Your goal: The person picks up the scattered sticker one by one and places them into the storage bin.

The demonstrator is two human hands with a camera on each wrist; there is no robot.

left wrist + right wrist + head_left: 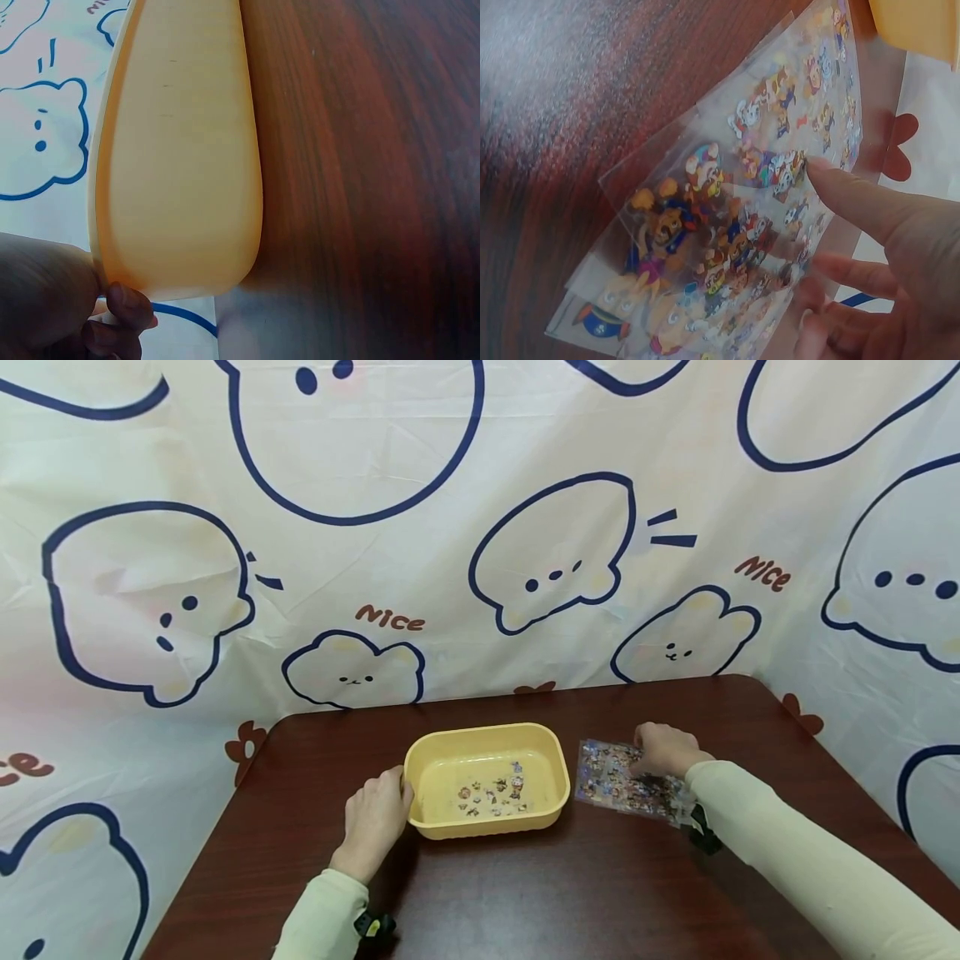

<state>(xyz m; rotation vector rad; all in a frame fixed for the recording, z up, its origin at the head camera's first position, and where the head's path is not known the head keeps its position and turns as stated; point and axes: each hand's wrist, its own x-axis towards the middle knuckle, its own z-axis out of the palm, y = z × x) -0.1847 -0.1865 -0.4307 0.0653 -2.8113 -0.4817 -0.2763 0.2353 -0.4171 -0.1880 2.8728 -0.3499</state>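
A yellow plastic basin (487,825) stands on the dark brown table, small colourful cartoon stickers (491,795) lying on its floor. My left hand (378,814) grips the basin's left end by the rim; the left wrist view shows the thumb and curled fingers at a corner of the yellow wall (180,172). To the basin's right lie several overlapping clear sheets of cartoon dog stickers (739,217). My right hand (666,749) pinches these sheets at their far edge, thumb on top. Some of its fingertips are blurred behind the sheet edge.
The brown table (480,893) reaches back to a white cloth (450,560) printed with blue-outlined cartoon animals, which hangs behind and along both sides. Dark straps with small devices sit on both wrists, outside the pale green sleeves (787,835).
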